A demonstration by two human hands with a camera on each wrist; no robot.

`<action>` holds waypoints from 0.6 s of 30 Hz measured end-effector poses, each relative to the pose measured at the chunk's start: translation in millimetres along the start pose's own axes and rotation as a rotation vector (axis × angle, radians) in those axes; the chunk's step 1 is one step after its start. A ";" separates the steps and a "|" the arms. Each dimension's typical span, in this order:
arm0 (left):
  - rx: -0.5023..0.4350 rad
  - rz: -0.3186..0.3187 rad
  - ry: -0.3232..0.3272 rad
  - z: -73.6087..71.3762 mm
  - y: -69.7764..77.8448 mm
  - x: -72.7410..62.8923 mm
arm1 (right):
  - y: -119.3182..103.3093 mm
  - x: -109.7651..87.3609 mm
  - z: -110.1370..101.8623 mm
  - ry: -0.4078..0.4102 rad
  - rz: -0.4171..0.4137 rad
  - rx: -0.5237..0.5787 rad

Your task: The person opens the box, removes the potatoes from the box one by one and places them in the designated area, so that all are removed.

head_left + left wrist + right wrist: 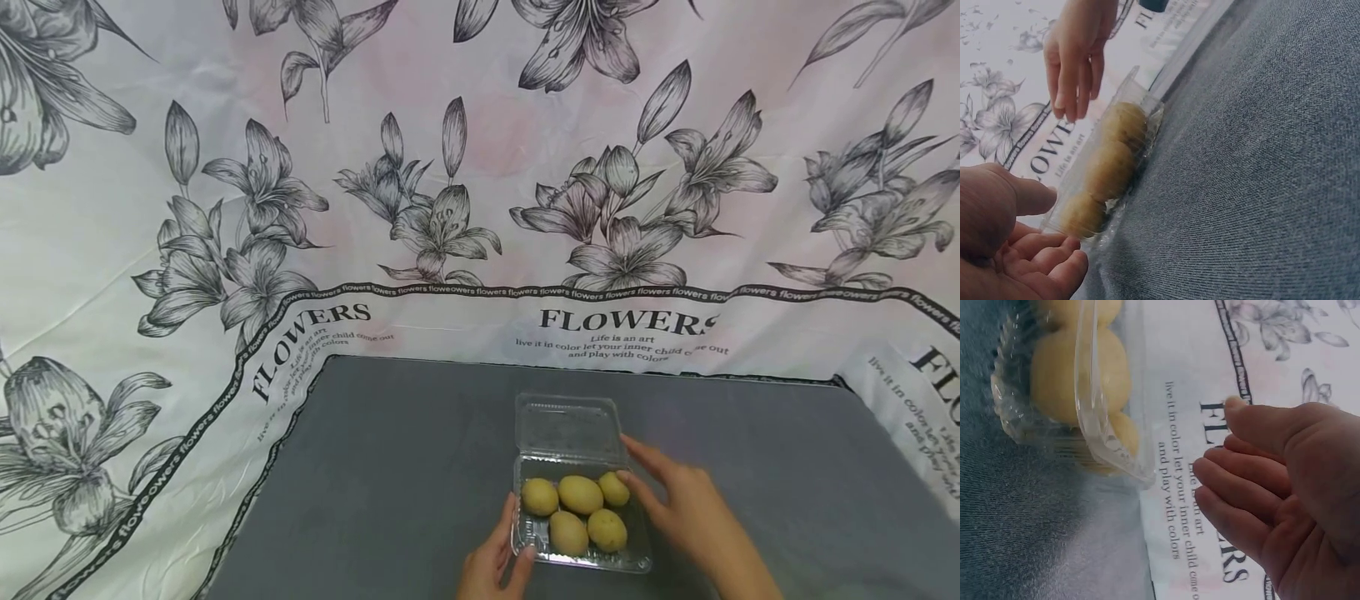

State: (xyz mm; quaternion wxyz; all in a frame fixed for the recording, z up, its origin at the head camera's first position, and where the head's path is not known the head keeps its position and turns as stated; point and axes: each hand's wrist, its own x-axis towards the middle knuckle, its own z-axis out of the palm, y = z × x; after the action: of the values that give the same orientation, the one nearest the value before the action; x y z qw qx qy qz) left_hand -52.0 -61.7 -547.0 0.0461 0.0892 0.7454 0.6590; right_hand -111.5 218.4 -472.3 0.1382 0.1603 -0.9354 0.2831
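Note:
A clear plastic clamshell container (633, 557) sits on the grey tabletop, its lid (567, 427) folded back away from me. Inside lie several small yellow potatoes (581, 494), with a gap at the front left corner. My left hand (491, 560) is at the container's left side, thumb by the front left corner and fingers along the left wall; in the left wrist view its loosely bent fingers (1060, 259) lie right at the container's end. On the other side, my right hand (686, 496) has its fingers extended beside the lid hinge and right wall, holding nothing.
The grey tabletop (397, 467) extends to both sides of the container. Behind it and at the left hangs a white cloth (450, 325) printed with grey flowers and lettering, meeting the table's back edge.

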 end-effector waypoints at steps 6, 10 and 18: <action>0.013 0.005 -0.004 -0.5 -1.0 -0.4 | -8.8 -10.7 -4.4 -0.061 0.030 -0.013; 0.012 0.002 -0.017 -0.9 -1.1 -0.3 | -13.9 -16.0 -6.9 -0.133 0.084 0.018; 0.027 0.029 -0.002 0.3 -3.3 0.3 | -16.1 -24.5 -4.8 -0.225 0.060 0.072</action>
State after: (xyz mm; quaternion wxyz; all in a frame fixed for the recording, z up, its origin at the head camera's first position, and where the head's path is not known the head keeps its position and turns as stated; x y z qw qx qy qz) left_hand -52.5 -61.7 -550.3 0.0359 0.1013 0.7527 0.6495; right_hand -82.2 213.9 -469.2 0.0181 0.1679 -0.9386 0.3010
